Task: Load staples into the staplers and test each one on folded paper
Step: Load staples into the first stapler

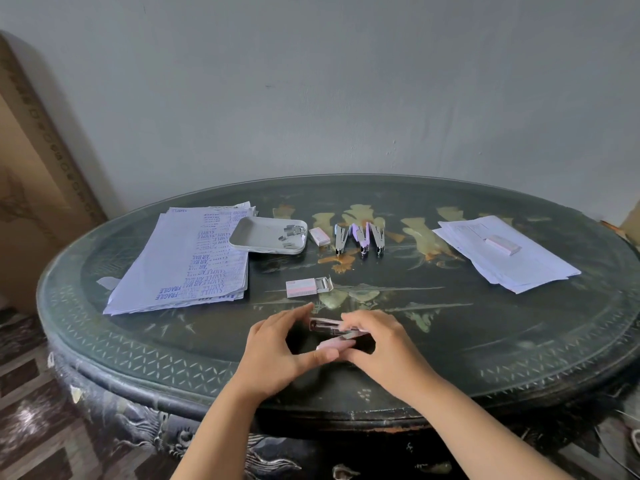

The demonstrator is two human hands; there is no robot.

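A pink stapler, hinged open, sits between both my hands just above the table near its front edge. My left hand pinches it from the left with thumb and fingertips. My right hand covers its right end. Behind them lies an open pink staple box with its inner tray pulled out. Three more staplers lie side by side further back, next to a small staple box. A stack of printed paper lies on the left.
A white tray holding loose staple strips stands beside the printed stack. At the right lies another pile of sheets with a pink box on it. The dark oval table stands against a grey wall.
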